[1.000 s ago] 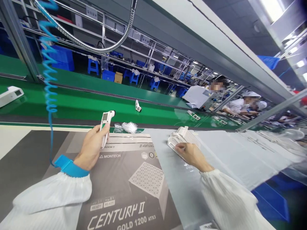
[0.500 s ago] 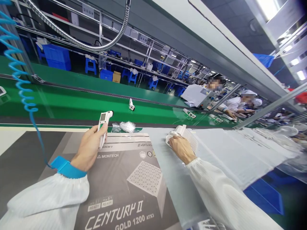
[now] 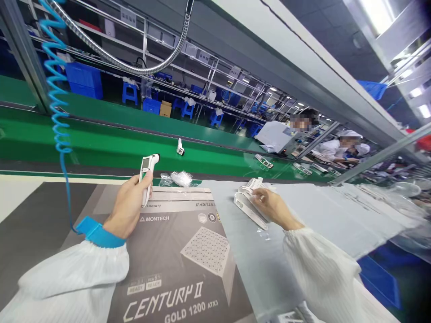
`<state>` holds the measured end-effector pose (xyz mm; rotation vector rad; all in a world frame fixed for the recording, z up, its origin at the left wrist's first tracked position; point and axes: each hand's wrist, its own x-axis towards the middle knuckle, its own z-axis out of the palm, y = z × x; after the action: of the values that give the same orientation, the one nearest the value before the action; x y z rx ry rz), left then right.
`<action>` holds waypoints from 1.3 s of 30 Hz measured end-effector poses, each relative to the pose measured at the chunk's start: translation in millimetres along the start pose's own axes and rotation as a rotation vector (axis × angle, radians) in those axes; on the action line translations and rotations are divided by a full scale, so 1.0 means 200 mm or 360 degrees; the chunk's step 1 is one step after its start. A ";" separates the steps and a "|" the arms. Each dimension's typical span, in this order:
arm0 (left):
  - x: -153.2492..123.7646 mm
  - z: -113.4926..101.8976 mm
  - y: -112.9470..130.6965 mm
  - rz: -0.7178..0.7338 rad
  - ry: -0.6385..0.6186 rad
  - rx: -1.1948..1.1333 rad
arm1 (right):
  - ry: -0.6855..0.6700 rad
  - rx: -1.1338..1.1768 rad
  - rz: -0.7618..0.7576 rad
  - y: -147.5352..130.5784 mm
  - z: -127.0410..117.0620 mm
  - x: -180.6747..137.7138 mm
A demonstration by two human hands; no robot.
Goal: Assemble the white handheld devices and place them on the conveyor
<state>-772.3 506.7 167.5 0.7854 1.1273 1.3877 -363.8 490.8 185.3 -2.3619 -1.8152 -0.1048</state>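
Observation:
My left hand is closed round the handle of a white handheld thermometer-like device with a small grey screen, held upright above the printed box. Over the grey sheet, my right hand is curled, thumb and fingers pinched together at the edge of some white plastic parts. What sits between those fingertips is hidden. Beside them lies a long white plastic shell, and behind it a row of ribbed white parts. A blue wrist strap with a coiled cord circles my left wrist.
A flattened Montech box covers the bench by a grey sheet. Crumpled clear plastic lies at its back edge. The green belt carries another white device and several shells. Co-workers sit at right.
My right hand has drawn back to the right from on top of the white parts, leaving the long shell in view. My left hand keeps the device almost still. The belt device has shifted slightly left.

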 end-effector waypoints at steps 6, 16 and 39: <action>-0.02 0.01 0.01 -0.0058 -0.0080 -0.0062 | -0.0249 0.0532 -0.0438 -0.20 0.08 0.10; 0.02 0.02 -0.10 0.0249 -0.0101 0.0698 | -0.0662 0.1953 -0.0318 -0.73 0.11 0.01; -0.23 0.22 -0.17 0.0788 -0.0802 0.2684 | -0.1098 0.3687 0.0728 -1.09 0.22 -0.21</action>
<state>-713.3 467.3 156.4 2.5284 1.5838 0.1716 -586.0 512.7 153.5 -0.7227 -0.2736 1.7573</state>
